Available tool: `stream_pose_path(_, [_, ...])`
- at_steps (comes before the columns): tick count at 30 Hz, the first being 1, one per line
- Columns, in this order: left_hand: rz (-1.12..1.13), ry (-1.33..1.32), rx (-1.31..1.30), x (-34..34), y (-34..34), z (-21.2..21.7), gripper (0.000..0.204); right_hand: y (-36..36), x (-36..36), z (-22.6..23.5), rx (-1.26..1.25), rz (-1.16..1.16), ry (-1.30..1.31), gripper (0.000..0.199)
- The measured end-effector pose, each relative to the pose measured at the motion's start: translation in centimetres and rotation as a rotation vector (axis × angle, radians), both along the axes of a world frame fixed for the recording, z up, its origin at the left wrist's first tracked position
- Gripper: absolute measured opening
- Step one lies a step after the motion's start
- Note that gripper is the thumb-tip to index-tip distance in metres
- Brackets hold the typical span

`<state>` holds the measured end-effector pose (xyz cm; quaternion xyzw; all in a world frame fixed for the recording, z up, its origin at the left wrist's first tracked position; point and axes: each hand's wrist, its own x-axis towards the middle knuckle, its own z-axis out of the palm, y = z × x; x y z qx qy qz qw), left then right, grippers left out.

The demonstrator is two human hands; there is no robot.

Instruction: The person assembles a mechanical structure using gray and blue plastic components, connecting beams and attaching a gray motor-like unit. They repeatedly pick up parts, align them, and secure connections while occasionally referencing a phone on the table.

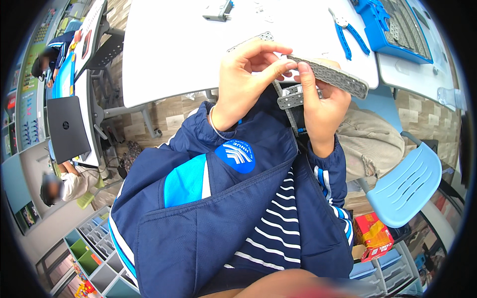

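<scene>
White counter (169, 59): the broad work surface ahead of the person; carries tools and grey parts.

Blue tray (401, 53): far right; well stocked with grey perforated pieces (supply seems far from used up).

Pliers (341, 38): blue handles, on the counter just left of the tray; handles spread, neither hand on them.

Long grey beam (332, 75): principal item, held up before the person near the counter's near edge, tilted down to the right. Right hand (325, 111): grip closed on the beam, thumb along its near face. Left hand (243, 82): grip narrow, fingertips at the beam's left end; whether they pinch it or some small part, cannot tell.

Small grey frame (291, 101): below the beam, between the hands; several pieces appear joined. Link to the beam: cannot tell.

Grey block (217, 14): far edge, apart from the work.

Pale bits (259, 8): loose, beside the block.

Status, by judgement: partway; some joining done, the beam's left end in hand, loose parts unfitted. Finished form not shown, so remaining count unknown.
</scene>
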<state>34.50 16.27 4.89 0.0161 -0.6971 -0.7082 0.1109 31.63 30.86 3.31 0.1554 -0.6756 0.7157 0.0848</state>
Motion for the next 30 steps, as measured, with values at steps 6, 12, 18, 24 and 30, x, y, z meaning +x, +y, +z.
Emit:
stream_pose_path(6, [-0.035, 0.050, 0.087, -0.28, -0.20, -0.14, 0.024, 0.50, -0.17, 0.63, -0.196, 0.075, -0.166, 0.014])
stream_pose_path(12, [-0.021, 0.029, 0.142, -0.04, 0.02, -0.22, 0.026, 0.60, -0.22, 0.65, -0.312, 0.104, -0.236, 0.014])
stream_pose_path(18, [-0.066, 0.025, 0.146, -0.22, -0.10, -0.16, 0.022, 0.59, -0.13, 0.64, -0.258, 0.092, -0.197, 0.015])
stream_pose_path(24, [-0.034, 0.044, 0.142, -0.17, -0.12, -0.35, 0.025, 0.81, -0.22, 0.76, -0.194, 0.069, -0.236, 0.017])
stream_pose_path(30, [-0.083, -0.037, 0.164, -0.09, 0.04, -0.36, 0.028, 0.99, -0.27, 0.69, -0.211, 0.049, -0.237, 0.017])
